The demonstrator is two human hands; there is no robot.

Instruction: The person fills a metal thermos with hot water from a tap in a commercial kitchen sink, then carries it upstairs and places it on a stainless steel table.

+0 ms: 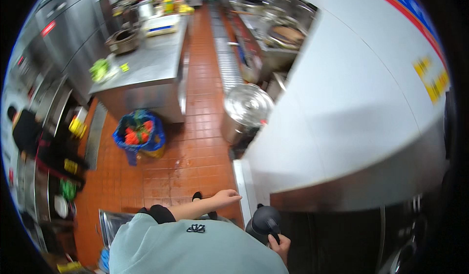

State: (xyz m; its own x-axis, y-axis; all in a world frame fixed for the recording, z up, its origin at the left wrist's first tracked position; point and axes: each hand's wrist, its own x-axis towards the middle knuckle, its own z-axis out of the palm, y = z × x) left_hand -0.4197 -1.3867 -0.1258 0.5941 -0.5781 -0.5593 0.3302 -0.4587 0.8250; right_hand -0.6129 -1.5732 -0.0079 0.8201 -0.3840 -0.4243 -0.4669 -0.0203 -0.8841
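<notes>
In the head view, my right hand [280, 245], low and right of centre, grips the handle of a dark kettle or thermal jug [264, 221] with a black lid. The jug stands out close to my body, beside the corner of a white wall. My left hand [228, 197] reaches across in front of my body with its fingers loosely bent and nothing in it. Its fingertips are near the white edge strip [242, 189] of the wall; whether they touch it I cannot tell.
A blue-lined bin [157, 136] with red and green contents stands by a steel worktable [154, 63]. A lidded steel pot [249, 105] stands beside the wall [329, 109]. Red tiled floor [203, 102] runs between the counters. A person in dark clothes [31, 131] is at the left shelves.
</notes>
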